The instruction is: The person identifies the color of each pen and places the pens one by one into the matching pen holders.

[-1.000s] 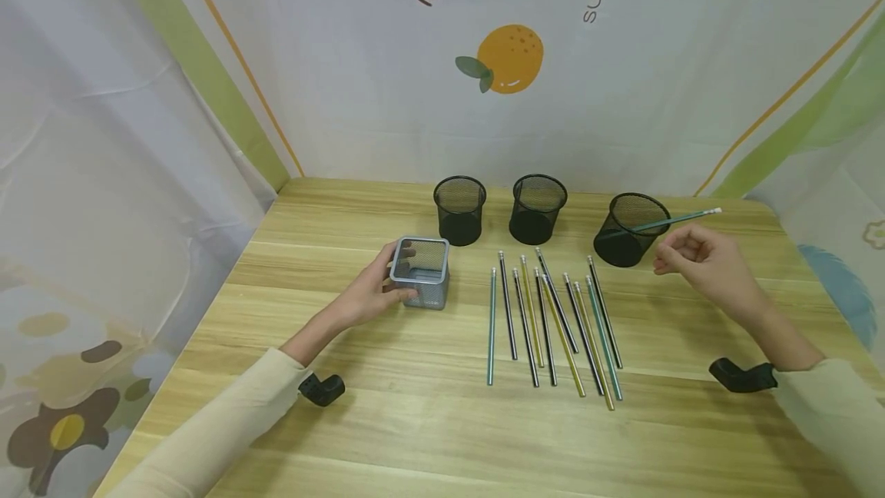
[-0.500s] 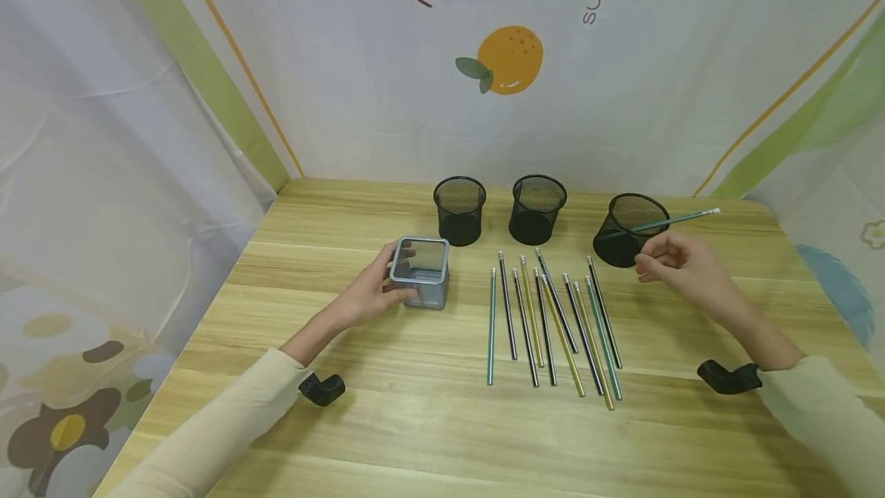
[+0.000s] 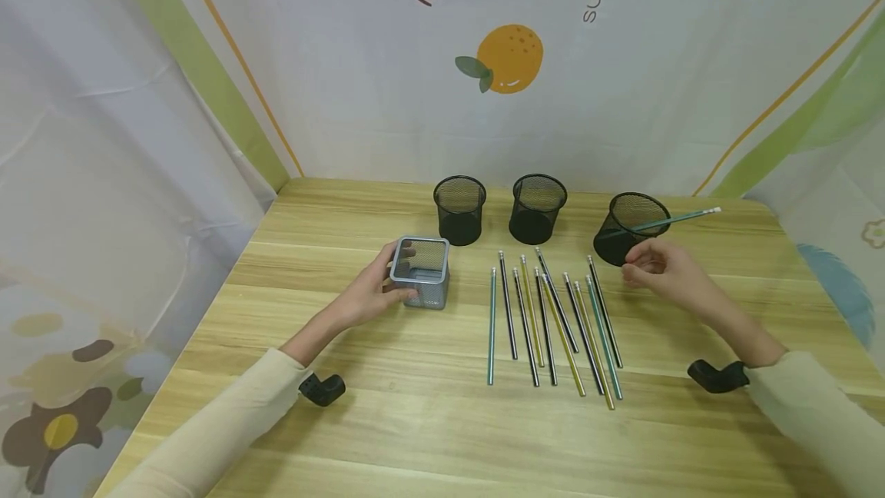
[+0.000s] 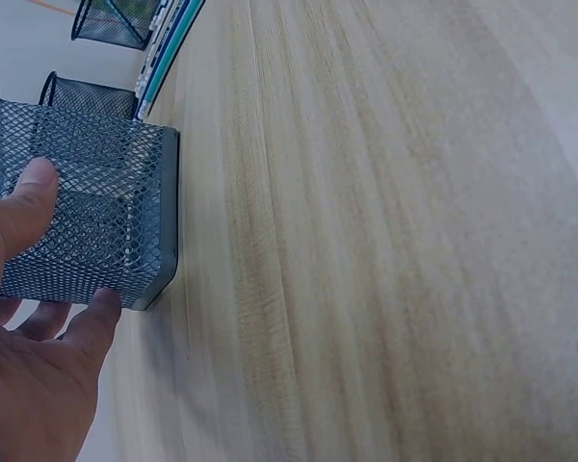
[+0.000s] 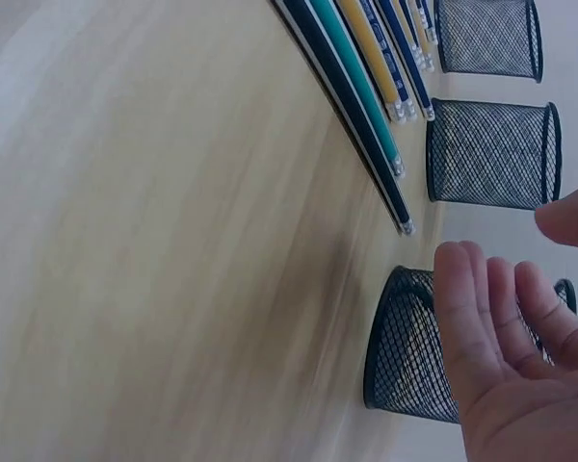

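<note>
A grey square mesh pen holder (image 3: 429, 294) stands on the table, and my left hand (image 3: 376, 290) grips its left side. In the left wrist view the thumb (image 4: 37, 188) lies across its mesh wall, with the other fingers round the opposite side. My right hand (image 3: 667, 275) holds nothing; it hovers in front of the rightmost black round mesh pen cup (image 3: 615, 244). A teal pencil (image 3: 681, 217) leans in that cup, its white eraser end sticking out to the right. Several black, yellow and teal pencils (image 3: 542, 325) lie between my hands, eraser ends away from me.
Two more black round mesh cups, a left one (image 3: 459, 214) and a middle one (image 3: 538, 214), stand along the back of the wooden table (image 3: 429, 429). Behind them hangs a white printed curtain (image 3: 373, 98). A black wrist mount (image 3: 717, 376) juts from the right sleeve.
My right hand has moved left and slightly nearer, from beside the rightmost cup to in front of it. The left hand, the pen holder and the pencils have stayed put.
</note>
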